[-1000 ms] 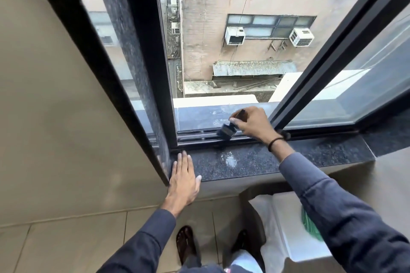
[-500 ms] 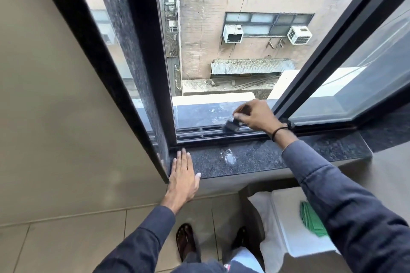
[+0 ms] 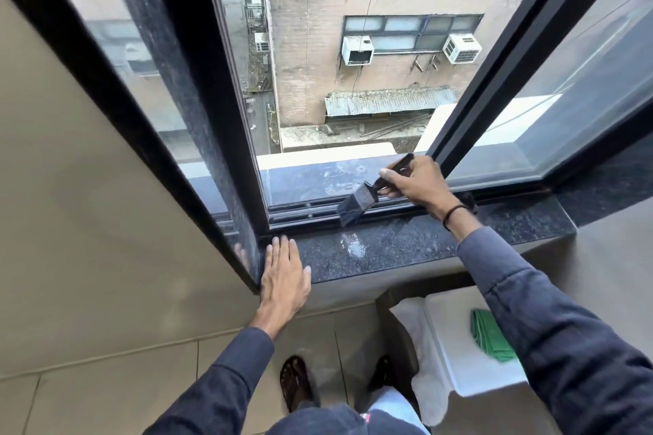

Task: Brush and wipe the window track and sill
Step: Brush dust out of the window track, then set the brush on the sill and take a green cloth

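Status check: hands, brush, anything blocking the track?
Right hand grips brush, bristles on window track. Left hand flat on sill. Nothing blocking.

A dark speckled granite window sill [image 3: 406,247] was seen, marked by a whitish smudge [image 3: 354,244]; a left hand [image 3: 284,275] was laid flat at its left end.

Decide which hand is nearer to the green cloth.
Right. The right hand holds the brush at the window track, above the green cloth; the left hand lies flat at the sill's far left end.
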Demonstrator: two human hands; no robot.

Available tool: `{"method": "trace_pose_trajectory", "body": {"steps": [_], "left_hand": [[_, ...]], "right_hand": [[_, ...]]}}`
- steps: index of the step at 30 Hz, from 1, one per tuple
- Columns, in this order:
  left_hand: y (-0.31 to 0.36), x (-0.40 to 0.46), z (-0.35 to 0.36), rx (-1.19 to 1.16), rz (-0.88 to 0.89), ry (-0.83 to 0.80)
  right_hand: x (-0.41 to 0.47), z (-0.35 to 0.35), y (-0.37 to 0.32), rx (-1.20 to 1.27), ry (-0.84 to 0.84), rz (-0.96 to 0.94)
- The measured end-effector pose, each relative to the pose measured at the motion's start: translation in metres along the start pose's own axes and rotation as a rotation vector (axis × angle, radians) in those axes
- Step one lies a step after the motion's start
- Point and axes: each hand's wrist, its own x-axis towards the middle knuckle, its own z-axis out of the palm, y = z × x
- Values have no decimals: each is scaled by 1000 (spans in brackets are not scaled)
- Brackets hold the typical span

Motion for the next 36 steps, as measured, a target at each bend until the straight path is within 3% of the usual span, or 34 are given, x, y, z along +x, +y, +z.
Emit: {"method": "trace_pose_trajectory", "body": {"steps": [3,4,7,9,14,21,25,28,31,34,36], "left_hand": [[39,17,-18,-573,-30,266],[58,27,-24,-802,-81,222],[130,60,-31,-1425,-249,-137],[172,77,-23,-1532,-271,-243],[269,112,16,-1271,-227,-230],[348,151,72,-683,-135,-71],[367,148,89,-538,-194,-29],[380,135,88,-459,-190,137],[396,113,94,-439,103,266],[414,89,125,-404,450,89],[422,80,162,-365,572,-91]], "right_hand": [[-10,-21,28,261,-9,89],[-16,-27,38,348,-5,109],[-26,-60,75,528,105,188],[-30,-85,102,578,200,250],[-18,-157,176,569,401,405],[44,-200,251,415,338,577],[55,-206,276,290,303,611],[43,-214,291,343,370,561],[15,-218,315,391,535,518],[-23,-213,358,241,668,511],[-49,-202,394,166,689,562]]}}
